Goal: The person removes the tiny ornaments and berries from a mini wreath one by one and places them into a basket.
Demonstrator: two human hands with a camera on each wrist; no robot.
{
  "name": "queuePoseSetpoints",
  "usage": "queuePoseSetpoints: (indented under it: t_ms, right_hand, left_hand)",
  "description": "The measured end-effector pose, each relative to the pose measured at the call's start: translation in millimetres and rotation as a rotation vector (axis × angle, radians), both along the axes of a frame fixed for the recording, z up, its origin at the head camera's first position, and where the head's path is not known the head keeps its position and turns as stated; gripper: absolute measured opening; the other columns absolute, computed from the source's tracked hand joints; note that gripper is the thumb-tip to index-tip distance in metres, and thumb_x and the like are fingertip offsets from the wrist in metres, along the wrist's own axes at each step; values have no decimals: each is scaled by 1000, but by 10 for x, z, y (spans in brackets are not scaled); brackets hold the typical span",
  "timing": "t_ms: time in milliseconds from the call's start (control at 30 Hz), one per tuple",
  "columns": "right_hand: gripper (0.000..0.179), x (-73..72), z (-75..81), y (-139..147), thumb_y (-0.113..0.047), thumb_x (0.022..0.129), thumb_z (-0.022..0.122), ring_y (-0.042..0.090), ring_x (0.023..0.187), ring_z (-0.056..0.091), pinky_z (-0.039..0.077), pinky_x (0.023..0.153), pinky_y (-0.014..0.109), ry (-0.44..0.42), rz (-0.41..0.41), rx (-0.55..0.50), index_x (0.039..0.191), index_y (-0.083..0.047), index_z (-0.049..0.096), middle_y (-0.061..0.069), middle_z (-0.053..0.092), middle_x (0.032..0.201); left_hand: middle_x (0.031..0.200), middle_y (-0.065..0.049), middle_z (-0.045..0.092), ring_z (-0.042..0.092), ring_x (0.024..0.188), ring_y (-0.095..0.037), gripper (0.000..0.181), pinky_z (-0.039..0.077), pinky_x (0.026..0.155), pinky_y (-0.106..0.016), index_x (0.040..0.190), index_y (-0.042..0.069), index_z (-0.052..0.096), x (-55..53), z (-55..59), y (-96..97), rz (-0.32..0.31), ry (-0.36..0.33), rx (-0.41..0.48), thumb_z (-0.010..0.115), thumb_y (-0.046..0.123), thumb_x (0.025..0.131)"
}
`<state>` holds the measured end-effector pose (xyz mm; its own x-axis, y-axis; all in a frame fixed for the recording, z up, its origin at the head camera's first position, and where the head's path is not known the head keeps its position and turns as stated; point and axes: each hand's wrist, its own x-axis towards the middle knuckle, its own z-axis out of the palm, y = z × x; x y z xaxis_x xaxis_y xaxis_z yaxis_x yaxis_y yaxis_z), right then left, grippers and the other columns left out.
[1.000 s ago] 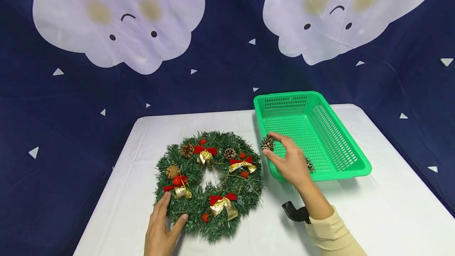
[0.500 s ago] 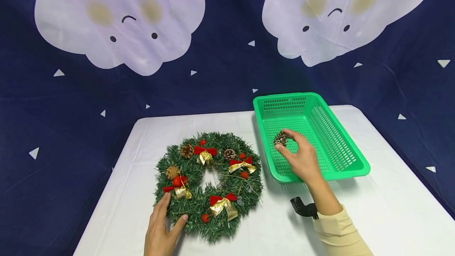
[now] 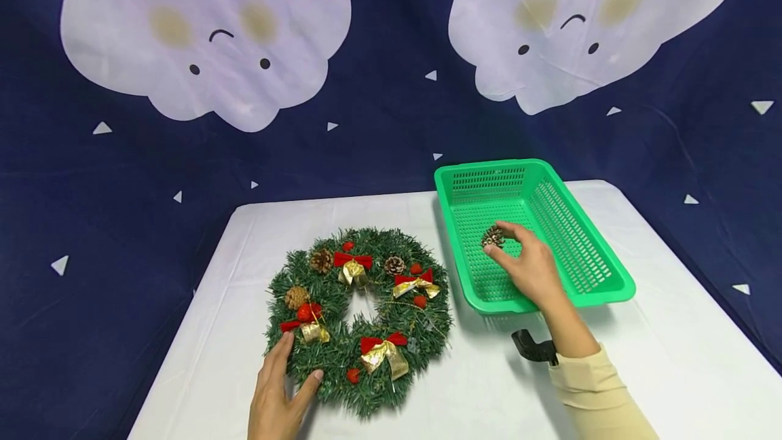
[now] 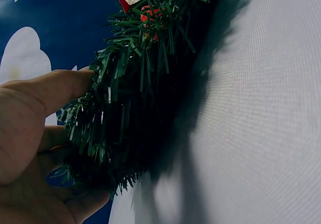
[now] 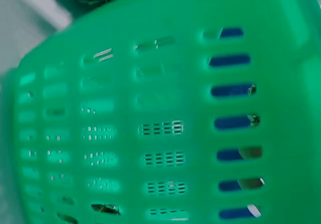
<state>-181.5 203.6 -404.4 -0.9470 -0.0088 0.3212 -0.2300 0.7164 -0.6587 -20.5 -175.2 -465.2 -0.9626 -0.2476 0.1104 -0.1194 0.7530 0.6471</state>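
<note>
A green artificial wreath [image 3: 332, 362] lies on the white table, trimmed with red-and-gold bows [image 3: 383, 353], red berries and several pinecones. My left hand [image 3: 277, 386] holds its near left edge, fingers and thumb spread across the foliage; in the left wrist view the thumb and fingers lie on both sides of the wreath [image 4: 118, 103]. Between the thumb and fingers of my right hand [image 3: 536, 273] is a loose pinecone [image 3: 493, 237], held over the green plastic basket [image 3: 617, 284]. The basket's slotted wall [image 5: 190, 98] fills the right wrist view and mostly hides that hand.
The basket stands to the right of the wreath, with a narrow strip of white table [image 3: 464, 372] between them. Behind the table hangs a dark blue cloth [image 3: 391, 134] printed with clouds. A black wrist mount [image 3: 534, 347] sticks out from the right forearm.
My right hand has carried the pinecone rightward from the basket's left rim to over its inside. A second pinecone seen in the basket earlier is now hidden. The left hand and wreath stayed still.
</note>
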Motion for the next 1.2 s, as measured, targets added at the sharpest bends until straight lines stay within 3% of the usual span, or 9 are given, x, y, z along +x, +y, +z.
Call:
queuePoseSetpoints:
  t_ms: [200,433,800,1200]
  right_hand:
    - [60,-74,-6,83,-41,88,64,41,123,49,39,98,59,-82,20,36,136,-9,49,19,58,130]
    - [59,-178,-2,148,-41,88,64,42,121,51,39,98,59,-123,52,90,135,-10,50,17,61,127]
    - [62,-213,-13,188,-44,88,63,42,121,51,42,96,59,-187,79,123,137,-10,47,16,61,127]
    - [55,-230,-37,235,-33,88,65,41,118,54,44,93,57,-230,137,166,134,-6,51,19,64,121]
  left_hand:
    - [150,-14,33,35,133,-40,79,37,98,-64,148,11,32,-20,17,-12,3,-40,2,70,37,84]
    - [149,-14,34,36,133,-40,78,38,98,-64,148,11,33,-28,14,-9,7,-15,2,70,35,84]
    - [151,-15,32,34,134,-41,80,37,100,-64,148,10,30,-9,38,-10,6,-100,7,68,38,85]
    - [151,-16,31,34,134,-42,79,37,99,-64,149,10,30,-1,40,-7,5,-111,-4,67,40,85]
